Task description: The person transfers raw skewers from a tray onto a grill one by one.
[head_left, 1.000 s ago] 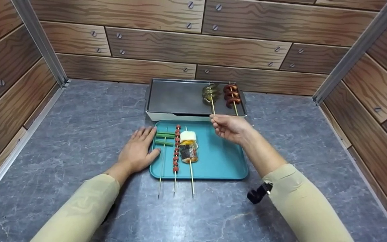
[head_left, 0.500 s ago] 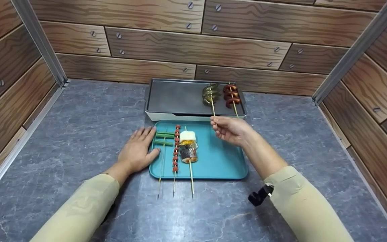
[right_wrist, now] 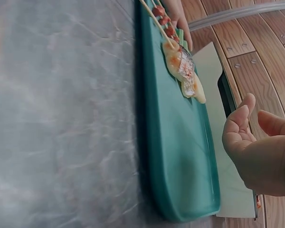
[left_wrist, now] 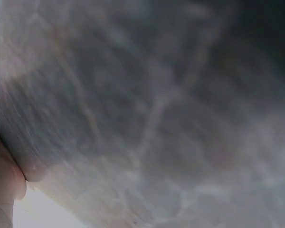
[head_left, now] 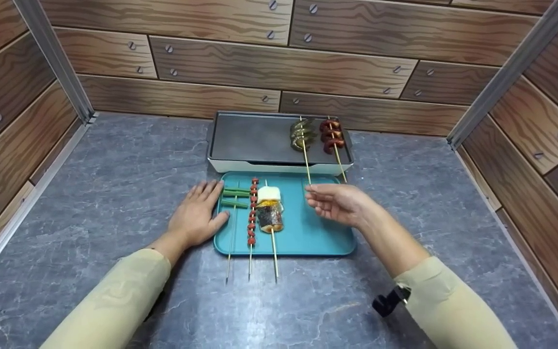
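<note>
The right hand (head_left: 339, 203) has let go of the thin wooden stick of the green-vegetable skewer (head_left: 303, 135) and drawn back toward the person; it now hovers over the bare right half of the flat teal plastic tray (head_left: 317, 232), fingers loosely spread and holding nothing. That skewer is left lying on the grey metal griddle pan (head_left: 255, 140) just behind the tray, its stick poking out over the pan's near rim, beside the reddish-brown sausage-ring skewer (head_left: 331, 136). Judging by this, the placing is finished and the hand is free.

The left hand (head_left: 196, 215) lies flat on the grey marbled counter (head_left: 114, 194), fingers straight, thumb touching the tray's left edge. On the tray's left half lie a green-bean skewer (head_left: 235, 198), a skewer of small red pieces (head_left: 252, 213) and a fish-and-white-block skewer (head_left: 269, 211), their sticks overhanging the tray's near edge. Nothing lies between the right hand and these three.
</note>
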A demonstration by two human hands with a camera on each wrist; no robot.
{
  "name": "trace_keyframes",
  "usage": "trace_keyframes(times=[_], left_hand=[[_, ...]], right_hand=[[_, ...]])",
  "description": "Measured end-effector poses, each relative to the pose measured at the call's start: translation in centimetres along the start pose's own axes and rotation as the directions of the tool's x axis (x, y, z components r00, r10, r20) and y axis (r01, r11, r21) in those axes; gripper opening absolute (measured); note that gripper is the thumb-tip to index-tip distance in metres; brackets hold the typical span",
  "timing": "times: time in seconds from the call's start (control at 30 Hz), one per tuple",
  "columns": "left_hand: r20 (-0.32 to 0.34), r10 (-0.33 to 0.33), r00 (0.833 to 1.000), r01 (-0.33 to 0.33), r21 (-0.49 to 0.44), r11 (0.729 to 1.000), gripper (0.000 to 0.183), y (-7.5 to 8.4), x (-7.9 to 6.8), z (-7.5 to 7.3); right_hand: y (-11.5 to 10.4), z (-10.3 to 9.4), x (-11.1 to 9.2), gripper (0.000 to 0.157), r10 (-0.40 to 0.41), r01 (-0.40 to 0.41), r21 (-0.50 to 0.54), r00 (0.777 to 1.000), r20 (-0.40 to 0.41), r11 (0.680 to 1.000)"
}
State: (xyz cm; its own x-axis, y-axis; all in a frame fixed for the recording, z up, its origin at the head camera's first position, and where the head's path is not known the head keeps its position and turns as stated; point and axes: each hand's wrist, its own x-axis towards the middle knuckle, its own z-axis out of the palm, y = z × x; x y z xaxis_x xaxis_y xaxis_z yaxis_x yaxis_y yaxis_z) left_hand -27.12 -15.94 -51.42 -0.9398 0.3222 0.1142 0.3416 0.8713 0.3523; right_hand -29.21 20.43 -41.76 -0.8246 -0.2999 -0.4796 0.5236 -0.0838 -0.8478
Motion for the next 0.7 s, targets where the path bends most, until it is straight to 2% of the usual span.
trace_keyframes(times=[0.17, 0.27, 0.53, 0.7], left_hand=[[0.005, 0.001, 1.0, -0.001, 0.002, 1.0, 0.083, 0.0, -0.1, -0.1], [0.002, -0.003, 1.0, 0.003, -0.001, 1.0, 0.083, 0.0, -0.1, -0.1], [0.006, -0.003, 1.0, 0.003, -0.002, 1.0, 0.083, 0.2, 0.0, -0.3], [0.013, -0.002, 1.0, 0.002, 0.0, 1.0, 0.083, 0.3, 0.0, -0.2]], right_hand=[[1.4, -0.2, -2.0, 0.04, 0.009, -0.008, -0.042, 0.999, 0.033, 0.999], [2.5, -0.1, -3.3, 0.041, 0.028, -0.021, -0.08, 0.996, 0.087, 0.997], [5.6, 0.8, -6.2, 0.056, 0.089, -0.055, -0.159, 0.973, 0.215, 0.986], [7.1, 1.8, -7.0, 0.062, 0.123, -0.075, -0.186, 0.956, 0.267, 0.98]])
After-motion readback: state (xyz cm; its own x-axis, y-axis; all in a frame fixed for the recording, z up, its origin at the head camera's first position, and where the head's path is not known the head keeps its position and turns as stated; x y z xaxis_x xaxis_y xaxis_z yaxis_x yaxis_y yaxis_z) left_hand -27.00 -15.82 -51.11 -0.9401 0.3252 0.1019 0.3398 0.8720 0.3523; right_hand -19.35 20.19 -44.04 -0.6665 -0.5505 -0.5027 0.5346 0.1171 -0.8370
